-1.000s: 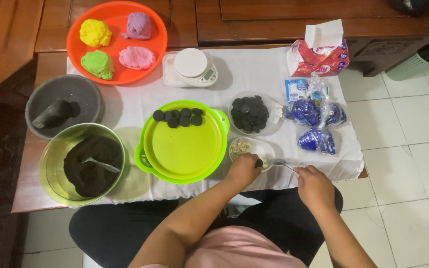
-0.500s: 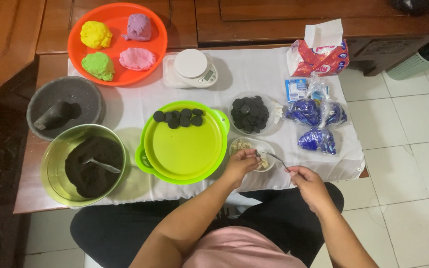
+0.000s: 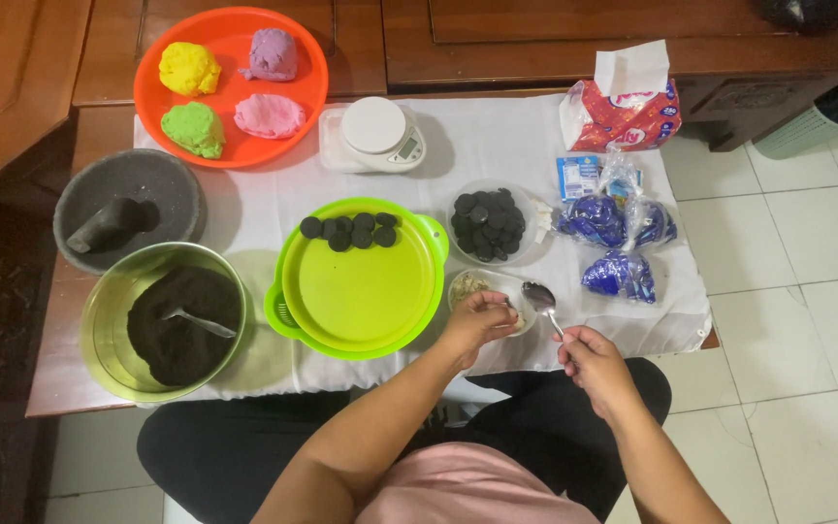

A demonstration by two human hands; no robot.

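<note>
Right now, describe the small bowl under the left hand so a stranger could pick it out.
Start from the big lime-green lidded tub at the middle of the white cloth. Just right of it, at the near edge, sits the small clear bowl, with the left hand resting on it. Unlike the larger bowl of dark biscuits behind it, it holds pale filling.

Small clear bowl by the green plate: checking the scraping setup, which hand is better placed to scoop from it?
Right hand: it holds the spoon, tip beside the small bowl. Left hand rests on its rim.
</note>
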